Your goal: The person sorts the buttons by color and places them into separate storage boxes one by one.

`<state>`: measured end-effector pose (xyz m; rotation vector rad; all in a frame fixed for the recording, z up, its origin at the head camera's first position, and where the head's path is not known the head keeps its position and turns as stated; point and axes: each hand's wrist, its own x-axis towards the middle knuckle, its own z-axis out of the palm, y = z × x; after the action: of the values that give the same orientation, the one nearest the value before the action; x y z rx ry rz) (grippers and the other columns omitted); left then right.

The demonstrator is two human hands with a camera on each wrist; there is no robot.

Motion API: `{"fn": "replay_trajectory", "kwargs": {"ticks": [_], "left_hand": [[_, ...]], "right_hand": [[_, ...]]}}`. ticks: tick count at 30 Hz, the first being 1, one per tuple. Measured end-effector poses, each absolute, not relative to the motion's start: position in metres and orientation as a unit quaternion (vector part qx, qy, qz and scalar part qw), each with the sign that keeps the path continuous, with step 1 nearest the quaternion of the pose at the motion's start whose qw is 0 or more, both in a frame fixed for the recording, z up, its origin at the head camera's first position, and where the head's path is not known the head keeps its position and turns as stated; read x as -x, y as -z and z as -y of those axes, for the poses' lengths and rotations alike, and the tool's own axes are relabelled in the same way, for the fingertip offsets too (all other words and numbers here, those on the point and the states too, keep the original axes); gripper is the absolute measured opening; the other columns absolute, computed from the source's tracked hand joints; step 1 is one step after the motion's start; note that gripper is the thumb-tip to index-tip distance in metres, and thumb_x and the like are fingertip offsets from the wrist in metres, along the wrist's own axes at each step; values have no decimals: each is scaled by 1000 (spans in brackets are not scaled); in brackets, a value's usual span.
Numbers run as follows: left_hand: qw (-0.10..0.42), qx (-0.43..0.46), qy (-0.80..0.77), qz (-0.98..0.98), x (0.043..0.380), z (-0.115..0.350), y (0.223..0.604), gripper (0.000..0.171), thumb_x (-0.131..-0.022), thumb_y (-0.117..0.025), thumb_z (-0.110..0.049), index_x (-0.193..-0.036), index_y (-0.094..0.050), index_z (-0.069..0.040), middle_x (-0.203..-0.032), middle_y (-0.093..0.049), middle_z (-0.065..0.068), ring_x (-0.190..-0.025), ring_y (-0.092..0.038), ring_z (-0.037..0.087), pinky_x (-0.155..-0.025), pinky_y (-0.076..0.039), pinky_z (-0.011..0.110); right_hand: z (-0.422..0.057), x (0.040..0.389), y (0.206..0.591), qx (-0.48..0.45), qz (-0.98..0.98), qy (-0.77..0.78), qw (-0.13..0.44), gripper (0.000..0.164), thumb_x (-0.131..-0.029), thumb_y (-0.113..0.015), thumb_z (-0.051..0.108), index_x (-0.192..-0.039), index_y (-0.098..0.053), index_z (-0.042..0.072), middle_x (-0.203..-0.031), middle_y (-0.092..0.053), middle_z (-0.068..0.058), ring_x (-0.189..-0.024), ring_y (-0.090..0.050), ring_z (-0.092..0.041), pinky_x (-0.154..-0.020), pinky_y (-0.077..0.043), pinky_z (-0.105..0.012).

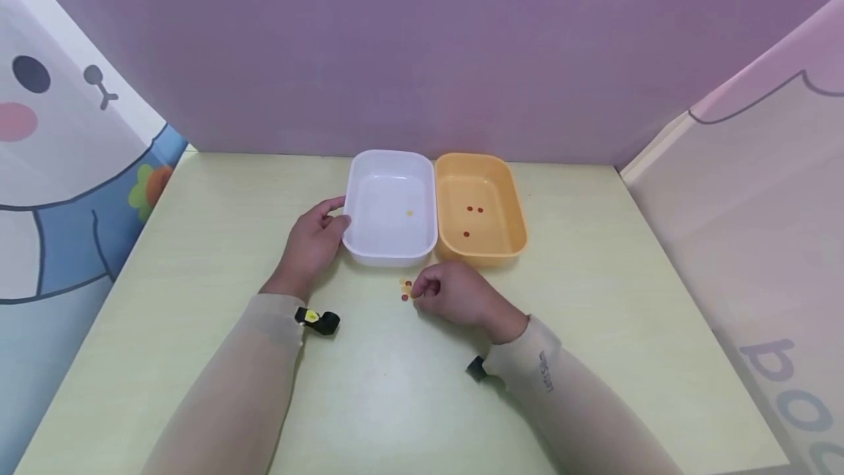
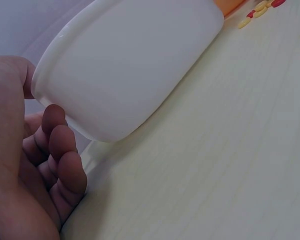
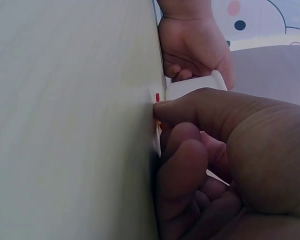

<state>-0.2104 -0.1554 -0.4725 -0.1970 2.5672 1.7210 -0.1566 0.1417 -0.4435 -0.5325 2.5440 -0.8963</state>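
Observation:
My left hand (image 1: 316, 240) holds the left side of a white tray (image 1: 390, 259), its thumb and a finger at the rim in the left wrist view. My right hand (image 1: 458, 293) has its fingers curled down at the table in front of the trays. Its thumb (image 3: 182, 110) touches down beside a small pile of red and yellow pieces (image 1: 405, 297), oval and pill-like in the left wrist view. The index fingertip is hidden, so whether a piece is pinched cannot be seen. One yellow piece (image 1: 409, 213) lies in the white tray.
An orange tray (image 1: 517, 237) stands against the white tray's right side, with three red pieces (image 1: 466, 234) in it. Behind both trays rises a purple wall (image 1: 422, 57). Printed panels (image 1: 79, 167) flank the pale table (image 1: 395, 402).

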Motion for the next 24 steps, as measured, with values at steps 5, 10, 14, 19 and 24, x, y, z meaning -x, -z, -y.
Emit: {"fn": "replay_trajectory", "kwargs": {"ticks": [5,10,14,19,24], "left_hand": [[17,60,-554,-830,210,155,474,52,-111,-60,-41,-162,-61,-30,-91,-63,5,-77,-59,22,-73,-52,35],[12,55,-541,-839,210,154,474,53,-111,-58,-41,-163,-60,-28,-90,-61,5,-77,-59,23,-74,-51,37],[13,56,-545,-837,211,154,474,53,-111,-58,-41,-162,-60,-29,-90,-62,6,-78,-59,24,-75,-52,37],[16,58,-548,-835,211,154,474,53,-111,-58,-41,-163,-60,-29,-91,-62,6,-79,-60,24,-77,-53,37],[15,58,-545,-836,211,154,474,53,-111,-58,-40,-163,-60,-28,-90,-63,6,-78,-61,24,-78,-53,39]], "right_hand": [[-142,156,444,191,-907,323,192,13,-98,-85,17,-98,-83,30,-90,-76,16,-83,-62,-14,-77,-51,-30],[-142,155,444,183,-903,335,199,12,-98,-86,17,-97,-84,29,-85,-74,10,-85,-63,-15,-80,-53,-32],[-142,156,444,177,-902,335,204,12,-97,-86,16,-95,-83,28,-83,-73,7,-86,-64,-16,-82,-55,-34],[-143,156,445,184,-902,335,199,13,-97,-86,15,-95,-81,28,-86,-75,11,-84,-63,-15,-79,-54,-32],[-143,155,446,189,-902,336,192,13,-96,-85,16,-97,-83,28,-89,-77,15,-83,-62,-13,-76,-52,-30]]}}
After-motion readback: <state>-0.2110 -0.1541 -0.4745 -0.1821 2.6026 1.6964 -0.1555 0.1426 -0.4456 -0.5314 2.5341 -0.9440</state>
